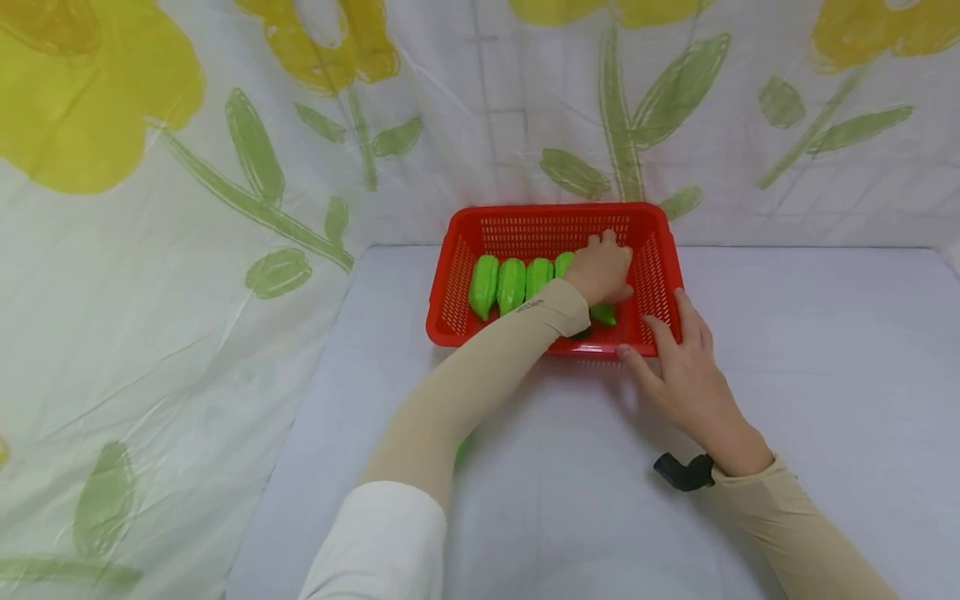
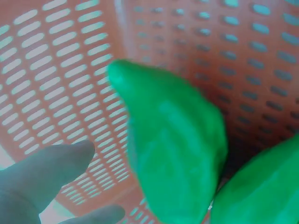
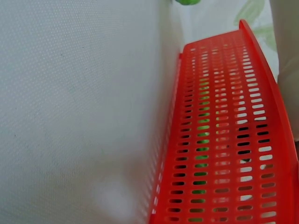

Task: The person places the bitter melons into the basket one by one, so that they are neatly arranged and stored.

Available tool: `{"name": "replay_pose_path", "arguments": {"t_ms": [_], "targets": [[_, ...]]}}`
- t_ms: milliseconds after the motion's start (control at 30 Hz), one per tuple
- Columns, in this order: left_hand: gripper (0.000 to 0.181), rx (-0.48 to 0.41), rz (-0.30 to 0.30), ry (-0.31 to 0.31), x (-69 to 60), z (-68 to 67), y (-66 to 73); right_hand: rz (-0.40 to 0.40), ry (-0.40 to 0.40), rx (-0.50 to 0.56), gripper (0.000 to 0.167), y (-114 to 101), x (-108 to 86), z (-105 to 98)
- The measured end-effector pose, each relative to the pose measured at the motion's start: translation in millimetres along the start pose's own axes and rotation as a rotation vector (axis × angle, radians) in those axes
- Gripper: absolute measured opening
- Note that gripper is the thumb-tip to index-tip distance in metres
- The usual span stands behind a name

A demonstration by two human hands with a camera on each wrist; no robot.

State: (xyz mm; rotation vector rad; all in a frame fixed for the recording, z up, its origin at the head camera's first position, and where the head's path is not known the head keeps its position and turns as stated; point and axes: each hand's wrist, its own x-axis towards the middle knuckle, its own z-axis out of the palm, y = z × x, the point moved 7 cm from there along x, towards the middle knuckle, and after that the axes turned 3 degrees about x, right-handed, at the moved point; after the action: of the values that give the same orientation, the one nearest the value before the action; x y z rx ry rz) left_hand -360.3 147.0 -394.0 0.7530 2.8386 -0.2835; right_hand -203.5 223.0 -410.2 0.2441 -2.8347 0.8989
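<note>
A red plastic basket [image 1: 555, 212] with slotted walls stands near the table's back edge. Inside, several bright green, ridged pieces [image 1: 512, 284], shaped like fruit or vegetables with a tapered tip, lie in a row. My left hand [image 1: 602, 271] reaches in over the right end of that row, partly covering it. In the left wrist view its fingers [image 2: 56, 170] are spread, apart from a green piece [image 2: 173, 144]. The basket's front right corner is gripped by my right hand [image 1: 686, 375], thumb at the front and fingers over the rim. The right wrist view shows the basket's slotted wall [image 3: 219, 135], not the hand.
Another green thing [image 1: 461, 452] on the table shows behind my left forearm, mostly hidden. A white sheet with painted flowers [image 1: 480, 125] hangs behind and to the left of the pale table [image 1: 585, 483]. A black wrist device [image 1: 685, 472] sticks out at my right wrist.
</note>
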Motion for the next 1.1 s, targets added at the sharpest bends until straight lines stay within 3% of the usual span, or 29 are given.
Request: {"name": "replay_pose_path", "arguments": {"t_ms": [233,600,1100], "targets": [[0.069,-0.016,-0.023,0.004,-11.6,-15.6,-6.7,0.014,-0.018,0.0,0.069,2,-1.3,2],[0.07,-0.028,-0.036,0.064,-52.0,-45.5,-19.6,0.012,-0.022,-0.001,0.07,3,-0.4,2],[0.072,-0.044,-0.016,0.148,-111.6,-51.1,-42.7,-0.008,0.008,0.001,0.068,2,0.6,1]]}}
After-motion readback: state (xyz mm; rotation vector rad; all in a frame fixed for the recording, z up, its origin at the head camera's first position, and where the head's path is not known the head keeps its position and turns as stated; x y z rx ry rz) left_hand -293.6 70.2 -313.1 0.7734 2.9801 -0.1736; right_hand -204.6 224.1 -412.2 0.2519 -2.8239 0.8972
